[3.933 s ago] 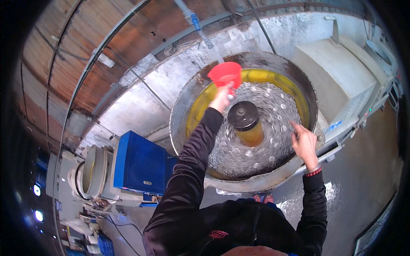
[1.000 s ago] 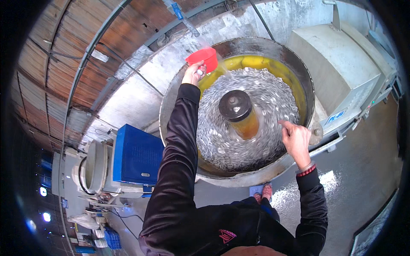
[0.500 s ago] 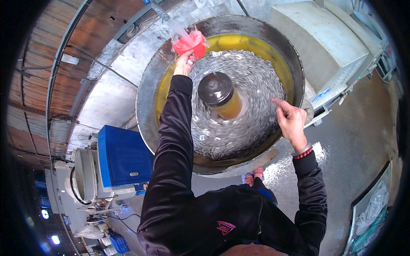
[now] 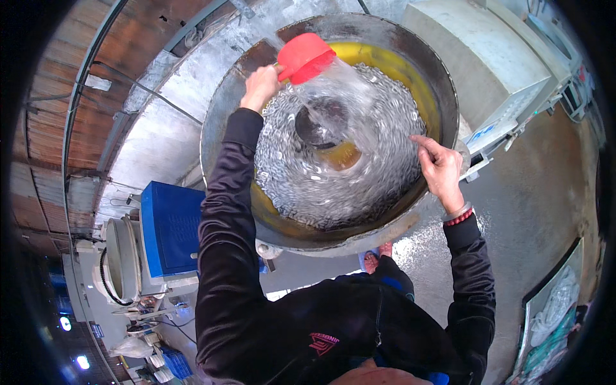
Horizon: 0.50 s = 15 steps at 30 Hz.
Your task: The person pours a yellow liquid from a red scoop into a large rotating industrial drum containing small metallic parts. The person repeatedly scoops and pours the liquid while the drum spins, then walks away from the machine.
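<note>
My left hand [image 4: 261, 85] is closed round the handle of a red plastic dipper [image 4: 307, 56], tipped over the far left of a large round metal tub [image 4: 226, 96]. Water [image 4: 350, 83] splashes from the dipper across a mass of small grey metal pieces [image 4: 378, 173], blurred as if swirling. In the tub's middle stands a dark-capped post [image 4: 319, 123], partly veiled by the water. My right hand [image 4: 443, 170] hangs over the tub's right rim, index finger stretched toward the pieces, other fingers loosely bent, nothing visible in it.
A blue box [image 4: 168, 228] and a round pale machine [image 4: 122, 253] stand to the left. A big grey metal cabinet [image 4: 475, 58] flanks the tub at the far right. Wet floor [image 4: 507, 212] lies to the right, with a frame holding plastic bags [image 4: 555, 308] near the edge.
The red dipper has tipped to the right, and water now spills over the post and pieces. My left hand has shifted slightly left; the right has barely moved.
</note>
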{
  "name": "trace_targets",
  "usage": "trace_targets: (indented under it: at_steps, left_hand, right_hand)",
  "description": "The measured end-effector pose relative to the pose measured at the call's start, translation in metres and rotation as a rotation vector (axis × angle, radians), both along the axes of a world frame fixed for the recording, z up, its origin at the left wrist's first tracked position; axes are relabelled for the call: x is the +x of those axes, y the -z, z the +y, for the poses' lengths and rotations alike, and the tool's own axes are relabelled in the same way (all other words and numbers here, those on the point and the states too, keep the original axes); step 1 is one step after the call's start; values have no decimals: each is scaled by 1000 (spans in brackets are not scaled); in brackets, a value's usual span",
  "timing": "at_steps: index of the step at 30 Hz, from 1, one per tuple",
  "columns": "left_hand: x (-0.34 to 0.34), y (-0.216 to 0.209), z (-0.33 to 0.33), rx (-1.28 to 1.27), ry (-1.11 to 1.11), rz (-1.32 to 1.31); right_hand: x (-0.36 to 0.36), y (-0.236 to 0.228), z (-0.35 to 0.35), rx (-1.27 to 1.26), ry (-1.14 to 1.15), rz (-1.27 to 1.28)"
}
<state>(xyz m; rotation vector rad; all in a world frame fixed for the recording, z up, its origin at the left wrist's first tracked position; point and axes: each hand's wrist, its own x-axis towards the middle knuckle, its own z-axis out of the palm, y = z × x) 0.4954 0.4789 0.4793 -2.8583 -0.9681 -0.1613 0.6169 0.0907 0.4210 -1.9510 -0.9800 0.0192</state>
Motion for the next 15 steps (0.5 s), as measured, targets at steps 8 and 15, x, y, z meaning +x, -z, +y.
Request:
trace_targets:
  at_steps: [8,15]
  left_hand:
    - [-21,26,65,-1038,-358,-593]
    - [40,93,112,-2346,-485,-1314]
  right_hand:
    - [-6,0,-2,43,2,-82]
    - [6,5,-5,44,-45,-140]
